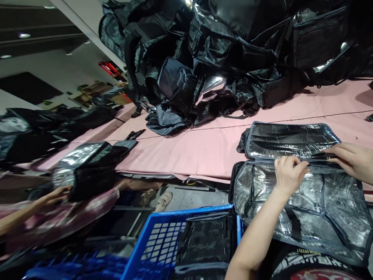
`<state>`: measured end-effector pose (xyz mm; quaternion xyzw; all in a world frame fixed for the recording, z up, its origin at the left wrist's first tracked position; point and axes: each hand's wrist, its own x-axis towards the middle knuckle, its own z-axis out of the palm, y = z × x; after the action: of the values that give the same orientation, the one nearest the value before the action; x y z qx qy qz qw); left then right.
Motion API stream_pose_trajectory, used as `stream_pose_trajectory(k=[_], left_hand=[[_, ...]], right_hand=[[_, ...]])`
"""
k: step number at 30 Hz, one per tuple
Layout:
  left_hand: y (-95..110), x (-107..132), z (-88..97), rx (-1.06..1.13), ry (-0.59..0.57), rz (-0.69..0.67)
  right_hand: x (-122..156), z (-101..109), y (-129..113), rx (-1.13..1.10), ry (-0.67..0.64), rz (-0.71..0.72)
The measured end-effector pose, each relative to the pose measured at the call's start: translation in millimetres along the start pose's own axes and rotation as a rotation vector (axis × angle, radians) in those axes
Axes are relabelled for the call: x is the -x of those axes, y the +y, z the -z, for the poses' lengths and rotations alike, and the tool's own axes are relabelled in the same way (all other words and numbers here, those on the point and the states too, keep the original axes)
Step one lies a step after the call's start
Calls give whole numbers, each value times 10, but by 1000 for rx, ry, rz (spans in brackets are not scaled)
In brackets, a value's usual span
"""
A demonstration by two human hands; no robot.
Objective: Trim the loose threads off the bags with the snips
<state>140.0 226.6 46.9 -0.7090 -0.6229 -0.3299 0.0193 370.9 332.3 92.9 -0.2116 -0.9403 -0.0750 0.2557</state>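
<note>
The insulated bag [305,202] lies open at the near right edge of the pink table [189,151], silver lining up and lid folded to the far side. The left hand [288,173] has its fingers curled shut, pinching the bag's rim at the hinge line. The right hand [349,157] has its fingers nearly straight, lying on a dark strip [322,154] along the same rim; thumb grip cannot be told. 1 blue crate [163,241] stands near left of the bag. A co-worker's hand [58,192] touches a second bag [87,163] at far left.
</note>
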Motion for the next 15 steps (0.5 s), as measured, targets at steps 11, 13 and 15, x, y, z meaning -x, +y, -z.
stream_pose_trajectory(k=[11,13,15], left_hand=[[9,303,-301,88,365,68],[33,296,-270,131,339,94],[54,286,-252,159,322,118]], right_hand=[[5,-50,-208,144,65,240],[0,-111,-245,183,50,257],[-10,-172,-275,207,53,273]])
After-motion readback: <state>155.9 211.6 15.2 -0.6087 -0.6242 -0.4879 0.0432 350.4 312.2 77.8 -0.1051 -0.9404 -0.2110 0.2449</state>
